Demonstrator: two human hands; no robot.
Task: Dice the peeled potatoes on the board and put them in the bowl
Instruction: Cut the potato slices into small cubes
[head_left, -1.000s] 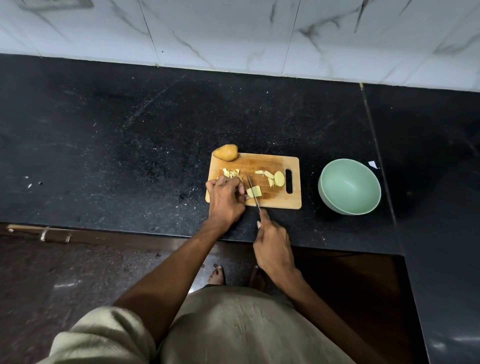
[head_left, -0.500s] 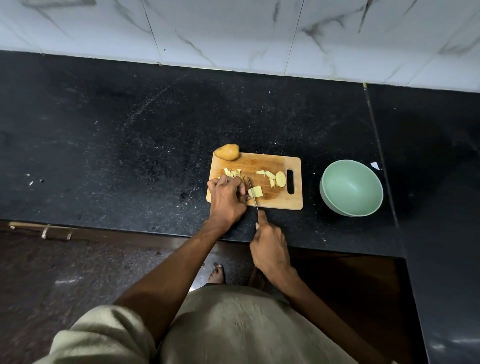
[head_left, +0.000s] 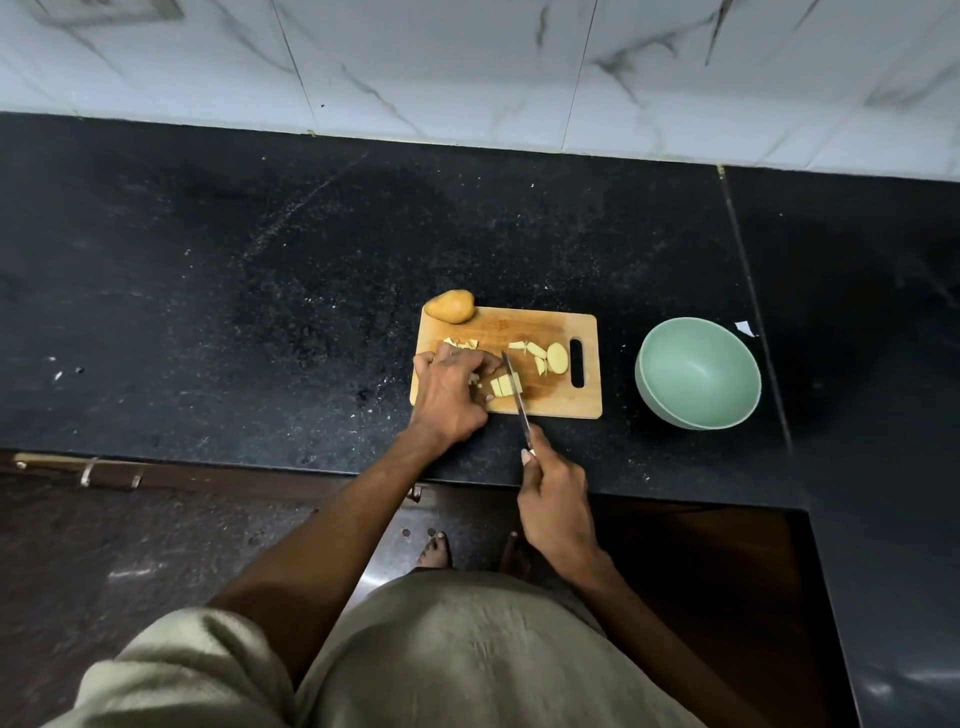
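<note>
A wooden cutting board (head_left: 550, 327) lies on the black counter. A whole potato (head_left: 451, 306) sits at its far left corner. My left hand (head_left: 451, 389) holds a pale potato piece (head_left: 503, 386) down near the board's front edge, fingers curled on it. My right hand (head_left: 555, 493) grips a knife (head_left: 517, 395) whose blade lies across the right end of that piece. Cut slices (head_left: 549, 357) lie near the board's handle slot, and small bits (head_left: 461, 343) lie beyond my left hand. The green bowl (head_left: 698, 371), to the right of the board, holds nothing.
The black granite counter (head_left: 260, 291) runs wide to the left and back to a white marble wall (head_left: 467, 67). A small white scrap (head_left: 744, 327) lies behind the bowl. The counter's front edge passes under my wrists; the floor and my feet show below.
The knife has come down into the piece, which now shows cut lines across it. My left hand has stayed on the piece. The camera has shifted slightly.
</note>
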